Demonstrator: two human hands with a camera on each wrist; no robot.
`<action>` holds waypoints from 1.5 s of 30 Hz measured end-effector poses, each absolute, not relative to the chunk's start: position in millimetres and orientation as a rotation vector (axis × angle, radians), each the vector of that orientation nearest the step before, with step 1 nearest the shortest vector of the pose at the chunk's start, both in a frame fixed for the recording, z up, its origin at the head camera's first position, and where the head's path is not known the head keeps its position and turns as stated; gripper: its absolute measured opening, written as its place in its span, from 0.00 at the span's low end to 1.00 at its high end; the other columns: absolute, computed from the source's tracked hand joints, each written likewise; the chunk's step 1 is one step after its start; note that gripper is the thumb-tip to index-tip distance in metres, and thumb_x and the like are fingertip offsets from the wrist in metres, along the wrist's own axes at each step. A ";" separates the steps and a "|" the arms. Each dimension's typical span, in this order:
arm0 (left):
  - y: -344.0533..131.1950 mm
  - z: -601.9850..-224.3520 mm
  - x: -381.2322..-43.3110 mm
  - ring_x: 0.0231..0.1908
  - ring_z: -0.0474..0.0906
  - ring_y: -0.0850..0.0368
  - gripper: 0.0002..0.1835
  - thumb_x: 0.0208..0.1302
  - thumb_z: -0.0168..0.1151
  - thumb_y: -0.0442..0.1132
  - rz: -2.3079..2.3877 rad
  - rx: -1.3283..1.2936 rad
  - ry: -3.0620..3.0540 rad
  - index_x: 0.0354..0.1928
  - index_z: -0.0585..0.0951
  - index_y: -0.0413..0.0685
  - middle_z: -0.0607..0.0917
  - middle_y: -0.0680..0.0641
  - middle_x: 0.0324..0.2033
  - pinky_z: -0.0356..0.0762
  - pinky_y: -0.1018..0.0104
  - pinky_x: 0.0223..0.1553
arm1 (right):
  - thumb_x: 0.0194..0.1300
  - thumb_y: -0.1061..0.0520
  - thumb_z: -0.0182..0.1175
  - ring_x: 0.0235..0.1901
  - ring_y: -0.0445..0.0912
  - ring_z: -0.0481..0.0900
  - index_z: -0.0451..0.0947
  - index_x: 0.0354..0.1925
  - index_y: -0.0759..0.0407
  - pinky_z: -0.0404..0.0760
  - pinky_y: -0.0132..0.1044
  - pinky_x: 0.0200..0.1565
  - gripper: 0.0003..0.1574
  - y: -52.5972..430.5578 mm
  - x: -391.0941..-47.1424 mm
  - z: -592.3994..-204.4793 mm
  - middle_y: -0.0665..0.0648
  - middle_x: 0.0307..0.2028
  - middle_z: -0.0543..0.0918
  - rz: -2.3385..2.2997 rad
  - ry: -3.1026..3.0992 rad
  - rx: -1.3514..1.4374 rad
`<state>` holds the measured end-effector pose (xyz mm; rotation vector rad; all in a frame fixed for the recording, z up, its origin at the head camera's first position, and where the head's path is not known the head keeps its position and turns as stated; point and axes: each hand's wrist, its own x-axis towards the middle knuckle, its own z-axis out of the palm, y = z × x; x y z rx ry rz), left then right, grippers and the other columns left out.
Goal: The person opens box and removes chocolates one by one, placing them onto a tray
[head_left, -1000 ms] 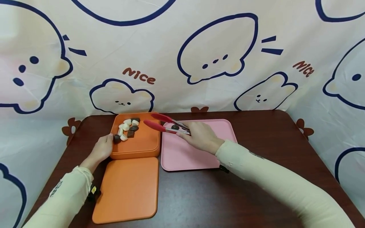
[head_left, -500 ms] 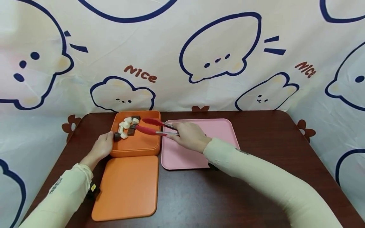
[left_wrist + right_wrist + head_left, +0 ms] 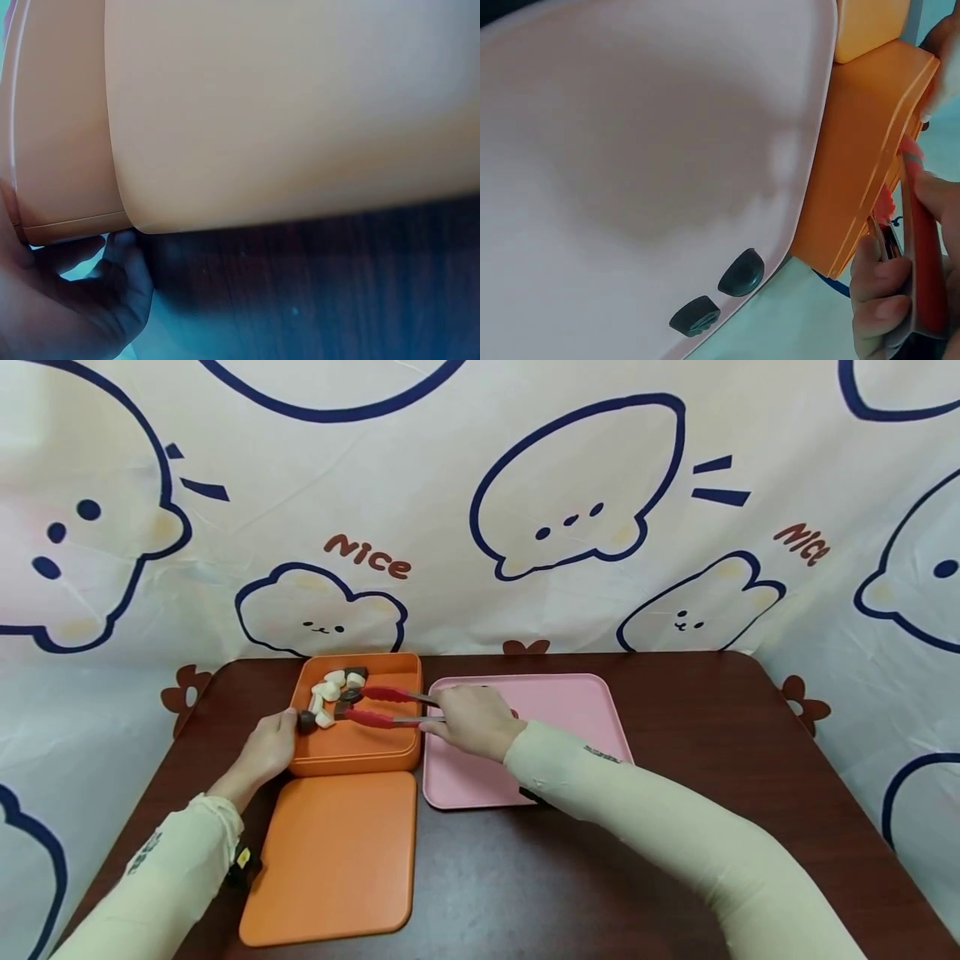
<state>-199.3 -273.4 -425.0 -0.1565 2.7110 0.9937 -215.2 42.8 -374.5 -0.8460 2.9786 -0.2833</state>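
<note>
Your right hand (image 3: 476, 722) grips the tongs (image 3: 390, 694), and your left hand (image 3: 266, 747) holds the left wall of the box (image 3: 375, 763), its thumb at the rim. The tong tips are inside the box, spread apart: one beside a dark piece (image 3: 350, 696), the other by a brown piece (image 3: 342, 710). You can't tell from here whether either piece is pinched.

The likeliest slip is at those tips. With two neighbours between or near them, closing could catch both, or squeeze one out sideways into the white pieces (image 3: 330, 691). A rounded, smooth-looking piece may roll off the tips if you catch it off its middle.

Watch your left thumb too: another dark piece (image 3: 306, 722) sits right by it, so shifting your hold could nudge that one. If your left hand eases off, pushing with the tongs could slide the box, since the lid (image 3: 330, 860) lies loose just in front.

Your right arm also reaches over the tray (image 3: 465, 785). Two pieces (image 3: 741, 272) lie at its far corner, under your hand, and a low wrist could knock them.
</note>
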 end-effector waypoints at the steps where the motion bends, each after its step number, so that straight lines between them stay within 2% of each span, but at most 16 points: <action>1: -273.5 -425.1 -199.0 0.70 0.58 0.26 0.40 0.80 0.13 0.53 0.993 -0.160 2.711 0.73 0.57 0.26 0.59 0.22 0.71 0.59 0.32 0.68 | 0.69 0.34 0.62 0.26 0.41 0.76 0.81 0.43 0.51 0.78 0.37 0.28 0.23 41.1 -215.8 -375.3 0.46 0.27 0.80 -0.277 2.978 -0.842; 4: -272.3 -425.1 -199.0 0.71 0.57 0.27 0.40 0.80 0.13 0.54 1.008 -0.164 2.695 0.75 0.55 0.26 0.58 0.22 0.71 0.59 0.33 0.68 | 0.68 0.33 0.61 0.25 0.41 0.76 0.81 0.40 0.50 0.76 0.35 0.25 0.23 36.4 -217.2 -375.4 0.46 0.27 0.79 -0.248 2.976 -0.811; 9: -270.4 -425.2 -199.7 0.66 0.63 0.30 0.39 0.81 0.14 0.53 1.015 -0.144 2.716 0.71 0.60 0.26 0.62 0.22 0.69 0.63 0.35 0.65 | 0.69 0.33 0.61 0.26 0.41 0.78 0.82 0.36 0.49 0.77 0.34 0.24 0.22 28.1 -219.5 -372.3 0.47 0.29 0.81 -0.127 2.967 -0.817; 15: -272.3 -424.4 -198.5 0.69 0.60 0.26 0.40 0.81 0.14 0.53 0.992 -0.157 2.728 0.72 0.59 0.25 0.61 0.21 0.69 0.61 0.33 0.67 | 0.70 0.34 0.60 0.26 0.41 0.78 0.83 0.36 0.51 0.79 0.33 0.26 0.23 19.1 -221.4 -372.0 0.48 0.28 0.82 -0.018 2.954 -0.885; 24: -273.2 -426.8 -197.7 0.67 0.62 0.29 0.39 0.81 0.14 0.53 1.004 -0.156 2.719 0.72 0.58 0.24 0.62 0.21 0.68 0.62 0.34 0.66 | 0.72 0.34 0.57 0.26 0.42 0.79 0.80 0.37 0.52 0.80 0.34 0.29 0.24 11.8 -223.9 -371.0 0.48 0.27 0.82 -0.029 2.943 -0.886; 27: -273.8 -424.9 -197.7 0.64 0.64 0.30 0.40 0.81 0.14 0.53 1.006 -0.154 2.722 0.71 0.59 0.25 0.63 0.21 0.67 0.64 0.35 0.63 | 0.72 0.34 0.57 0.26 0.42 0.79 0.81 0.40 0.52 0.79 0.33 0.28 0.24 7.9 -224.1 -369.7 0.49 0.28 0.82 -0.015 2.936 -0.889; 33: -273.0 -425.6 -199.4 0.64 0.64 0.30 0.40 0.81 0.14 0.53 1.019 -0.144 2.723 0.70 0.61 0.25 0.63 0.21 0.67 0.64 0.35 0.63 | 0.72 0.34 0.57 0.26 0.42 0.79 0.81 0.41 0.51 0.80 0.34 0.30 0.24 5.3 -223.6 -369.6 0.49 0.29 0.83 0.037 2.947 -0.871; 40: -274.4 -426.4 -199.7 0.65 0.64 0.29 0.39 0.81 0.14 0.53 1.018 -0.135 2.732 0.69 0.62 0.25 0.63 0.21 0.66 0.64 0.35 0.63 | 0.71 0.34 0.58 0.25 0.42 0.78 0.81 0.39 0.51 0.77 0.33 0.22 0.23 3.1 -221.9 -372.6 0.49 0.28 0.83 0.064 2.960 -0.877; 45: -274.6 -425.9 -198.8 0.65 0.64 0.28 0.39 0.81 0.14 0.53 1.015 -0.139 2.735 0.68 0.63 0.25 0.64 0.21 0.66 0.64 0.34 0.63 | 0.72 0.34 0.57 0.25 0.42 0.78 0.81 0.39 0.51 0.76 0.33 0.22 0.23 2.7 -221.4 -373.6 0.49 0.28 0.82 0.050 2.967 -0.869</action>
